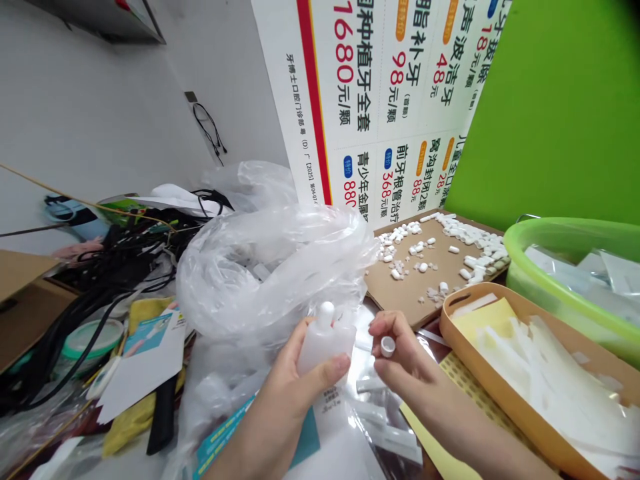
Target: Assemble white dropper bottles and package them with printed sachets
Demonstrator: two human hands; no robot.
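My left hand (287, 387) is closed around a translucent white plastic bottle (317, 347), its thumb across the front. A rounded white cap (327, 312) sits on the bottle's upright neck; the top right of the bottle is hard to make out. Just to the right, my right hand (407, 363) pinches a small white cap (387, 346) with its open end facing me. The cap is apart from the bottle. Below my hands lie a printed white and teal sheet (310, 430) and several clear, strip-like pieces (395, 440).
A large clear plastic bag (275, 267) stands behind my hands. Many white caps (470, 233) lie on a cardboard tray (415, 293). At right are an orange-tan basket (530, 393) of papers and a green basin (575, 287). Black cables and a yellow glove-like cloth (125, 423) clutter the left.
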